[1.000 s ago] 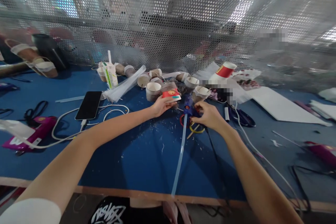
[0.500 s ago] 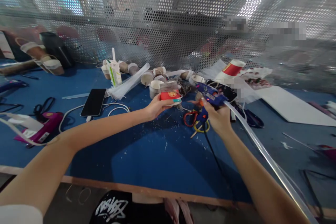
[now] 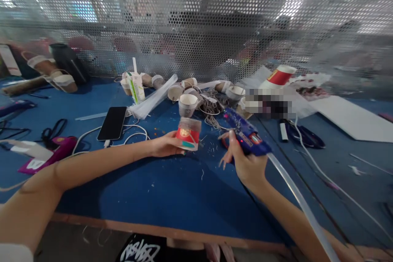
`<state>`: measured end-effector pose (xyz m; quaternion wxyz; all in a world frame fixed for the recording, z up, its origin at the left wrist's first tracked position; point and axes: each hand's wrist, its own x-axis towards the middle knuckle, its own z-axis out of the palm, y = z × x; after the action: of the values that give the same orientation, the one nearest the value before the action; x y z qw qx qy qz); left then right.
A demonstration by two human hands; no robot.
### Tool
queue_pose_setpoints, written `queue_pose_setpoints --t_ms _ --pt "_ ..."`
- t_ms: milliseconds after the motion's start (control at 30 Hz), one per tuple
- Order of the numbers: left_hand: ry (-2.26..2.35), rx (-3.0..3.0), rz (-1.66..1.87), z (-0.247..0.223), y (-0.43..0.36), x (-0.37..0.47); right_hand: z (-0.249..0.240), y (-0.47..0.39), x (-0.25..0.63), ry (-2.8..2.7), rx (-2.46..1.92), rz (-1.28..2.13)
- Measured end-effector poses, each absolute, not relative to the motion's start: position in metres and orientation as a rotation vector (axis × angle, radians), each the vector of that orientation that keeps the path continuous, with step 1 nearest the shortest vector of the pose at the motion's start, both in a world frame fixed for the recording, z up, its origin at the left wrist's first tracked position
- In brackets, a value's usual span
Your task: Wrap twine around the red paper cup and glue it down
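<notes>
In the head view my left hand [image 3: 169, 144] holds a small red cup [image 3: 188, 133] by its side, with grey cord wound round its upper part. To the right, my right hand [image 3: 245, 161] grips a blue glue gun [image 3: 247, 133], whose nozzle points up and left. A long clear glue stick [image 3: 297, 194] runs out of its back end. The gun and the cup are apart. Behind the red cup stands a white cup [image 3: 188, 104], and a tangle of grey cord [image 3: 211, 108] lies beside it.
A black phone [image 3: 112, 123] with a white cable and a magenta glue gun [image 3: 57, 151] lie left. Several cups and a drink carton [image 3: 135, 86] line the back before a perforated metal screen [image 3: 196, 28]. A white board [image 3: 356, 118] and dark-handled scissors [image 3: 308, 137] lie right.
My left hand has moved left and toward me with the red cup, which is turned. My right hand has lowered slightly with the blue glue gun, leaving a wider gap between them.
</notes>
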<state>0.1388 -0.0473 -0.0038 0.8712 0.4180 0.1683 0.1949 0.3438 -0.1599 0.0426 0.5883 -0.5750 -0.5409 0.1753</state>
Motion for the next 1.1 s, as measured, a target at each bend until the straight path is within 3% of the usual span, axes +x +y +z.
queue_pose_setpoints --t_ms 467,1100 --pt "0.342 0.776 0.557 -0.001 -0.057 0.15 0.04 -0.172 0.346 -1.784 -1.417 0.172" --pt "0.331 0.878 0.549 0.007 -0.06 0.151 0.039 -0.169 0.349 -1.845 -1.413 0.224"
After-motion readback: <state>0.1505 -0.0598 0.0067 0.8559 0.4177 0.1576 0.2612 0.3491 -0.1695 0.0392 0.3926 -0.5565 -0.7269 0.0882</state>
